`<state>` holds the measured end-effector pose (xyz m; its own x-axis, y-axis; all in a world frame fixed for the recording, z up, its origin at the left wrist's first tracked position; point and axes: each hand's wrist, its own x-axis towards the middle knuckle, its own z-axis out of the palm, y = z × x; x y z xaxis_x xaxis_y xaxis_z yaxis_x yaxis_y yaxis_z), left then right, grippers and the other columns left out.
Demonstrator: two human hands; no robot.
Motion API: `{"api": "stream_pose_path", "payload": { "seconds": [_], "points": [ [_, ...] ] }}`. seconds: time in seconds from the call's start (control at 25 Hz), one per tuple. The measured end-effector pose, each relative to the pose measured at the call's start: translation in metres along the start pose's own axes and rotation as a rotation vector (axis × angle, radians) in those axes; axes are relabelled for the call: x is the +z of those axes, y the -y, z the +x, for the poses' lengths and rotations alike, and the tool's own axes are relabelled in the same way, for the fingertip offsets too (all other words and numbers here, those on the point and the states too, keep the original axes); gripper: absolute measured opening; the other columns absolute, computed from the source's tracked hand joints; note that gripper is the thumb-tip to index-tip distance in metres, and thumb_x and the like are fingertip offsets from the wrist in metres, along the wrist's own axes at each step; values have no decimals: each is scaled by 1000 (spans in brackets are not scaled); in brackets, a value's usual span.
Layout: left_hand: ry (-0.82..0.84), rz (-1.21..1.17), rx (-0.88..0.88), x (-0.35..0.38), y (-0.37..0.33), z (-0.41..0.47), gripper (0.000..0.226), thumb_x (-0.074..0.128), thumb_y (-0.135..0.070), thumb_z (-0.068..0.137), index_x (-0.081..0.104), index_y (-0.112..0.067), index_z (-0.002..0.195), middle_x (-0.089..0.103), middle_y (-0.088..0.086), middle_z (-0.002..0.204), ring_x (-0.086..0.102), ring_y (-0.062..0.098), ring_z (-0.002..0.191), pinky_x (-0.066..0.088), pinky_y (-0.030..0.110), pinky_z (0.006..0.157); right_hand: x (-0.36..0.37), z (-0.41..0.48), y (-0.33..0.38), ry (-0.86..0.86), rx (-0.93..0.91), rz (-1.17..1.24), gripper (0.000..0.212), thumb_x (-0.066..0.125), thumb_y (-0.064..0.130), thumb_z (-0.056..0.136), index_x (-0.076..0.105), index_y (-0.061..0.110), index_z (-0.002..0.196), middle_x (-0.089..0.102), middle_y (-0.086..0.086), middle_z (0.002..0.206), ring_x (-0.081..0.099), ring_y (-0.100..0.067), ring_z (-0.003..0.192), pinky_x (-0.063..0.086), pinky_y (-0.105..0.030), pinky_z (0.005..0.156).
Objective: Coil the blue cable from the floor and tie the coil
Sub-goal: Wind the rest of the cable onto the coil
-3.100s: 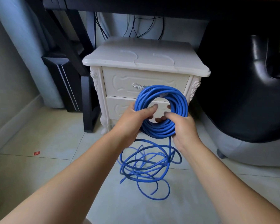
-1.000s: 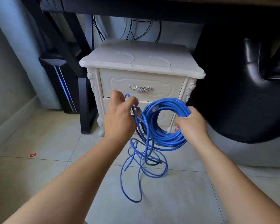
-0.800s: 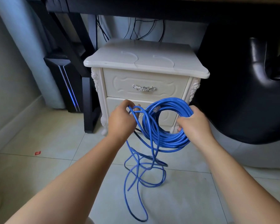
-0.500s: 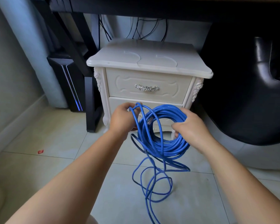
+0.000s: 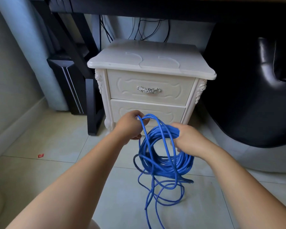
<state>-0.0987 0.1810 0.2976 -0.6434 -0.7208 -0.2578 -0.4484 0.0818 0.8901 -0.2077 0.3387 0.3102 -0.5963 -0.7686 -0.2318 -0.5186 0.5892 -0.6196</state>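
Blue cable: coil gripped at right side by right hand; left hand pinches loose loop at top left; slack trails onto near floor.

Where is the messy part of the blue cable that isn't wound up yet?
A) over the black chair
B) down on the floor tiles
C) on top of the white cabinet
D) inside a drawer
B: the right hand grips the wound part of the blue cable, and its loose loops trail below across the floor tiles.
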Motion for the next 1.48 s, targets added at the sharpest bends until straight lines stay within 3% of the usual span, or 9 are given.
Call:
{"api": "stream_pose_path", "payload": {
  "seconds": [0.24,0.44,0.56,0.68,0.8,0.92,1.12,1.32,1.48],
  "points": [
    [143,72,116,11,4,1,14,72,-17,87,67,-12,99,60,3,66,54,5,41,47,19,44,29,-6,5,206,-231,31,27,59,3,76,62,16,99,60,-5,81,51,-13,65,44,-28,59],
    [498,-200,-172,3,18,0,31,63,-3,91,59,-7,122,72,21,102,69,31,87,51,50,96,21,-5,2,55,-144,313,31,62,-7,79,63,24,82,58,10,55,53,-10,57,48,-25,54],
    [547,-382,-167,-1,14,-3,42,57,-5,95,47,-11,135,68,26,112,70,34,91,56,50,88,18,-3,0,-35,-130,359,38,62,-9,78,61,29,80,59,8,61,57,-12,56,52,-26,54],
    [556,-618,-174,-5,-1,-11,45,53,-21,96,39,-16,138,66,19,120,67,37,105,55,45,87,17,2,-4,-98,-171,434,35,58,-8,75,63,26,78,57,5,55,57,-15,51,57,-49,63],
    [579,-259,103,-8,-14,-26,55,67,-47,81,55,-19,127,70,-1,115,68,13,104,52,29,89,15,6,-9,-155,-155,493,20,59,-1,73,64,14,84,54,3,54,54,-14,48,57,-57,66],
    [486,62,191,-4,-11,-27,43,77,-24,74,62,-22,115,71,-3,95,67,11,85,51,27,79,19,10,-13,-160,-131,419,28,62,0,77,66,23,93,60,-2,69,56,-13,54,57,-55,68],
    [260,92,209,-1,-11,-24,22,69,-19,75,61,-13,94,58,2,74,55,17,65,50,37,68,13,15,-15,-64,-111,674,72,78,21,74,48,50,133,65,-3,113,70,-16,87,58,-36,81],
    [-37,112,282,-22,-18,-21,20,64,-5,79,59,-16,95,54,-3,68,48,12,56,37,16,48,-13,10,-27,134,277,1187,26,53,13,98,60,20,121,71,-17,107,70,-36,93,55,-44,78],
    [-181,163,334,-27,-16,-19,23,61,-6,78,57,-19,96,58,-4,74,51,14,63,41,26,56,-4,16,-24,-434,361,962,20,43,6,96,56,15,84,59,-10,77,54,-27,70,36,-31,61]
  ]
}}
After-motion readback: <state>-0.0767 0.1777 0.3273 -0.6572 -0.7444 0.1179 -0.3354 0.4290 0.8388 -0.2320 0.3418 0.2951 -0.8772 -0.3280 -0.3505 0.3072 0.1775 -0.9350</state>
